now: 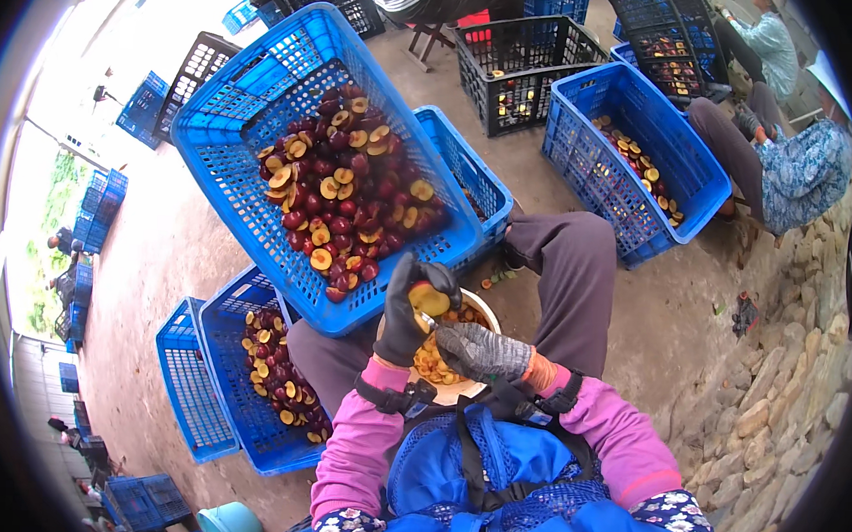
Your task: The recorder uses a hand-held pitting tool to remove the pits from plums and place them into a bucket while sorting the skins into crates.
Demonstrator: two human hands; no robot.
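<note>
My left hand (404, 314), in a black glove, is closed round a halved plum (430, 299) with its yellow cut face showing. My right hand (484, 351), in a grey knitted glove, is closed on a small metal-tipped tool (427, 321). The tool's tip is at the fruit's lower edge; its handle is hidden in the glove. Below both hands, between my knees, a pale round bucket (488, 317) holds yellow-orange pieces. Just beyond my left hand a tilted blue crate (222, 135) holds many dark red plums, whole-looking and halved (342, 193).
Two blue crates stand at my left, one (224, 360) with plum halves inside. Another blue crate (605, 205) with halves stands at the right, near a seated person (804, 185). A black crate (521, 86) is farther back. Stones (768, 419) line the right side.
</note>
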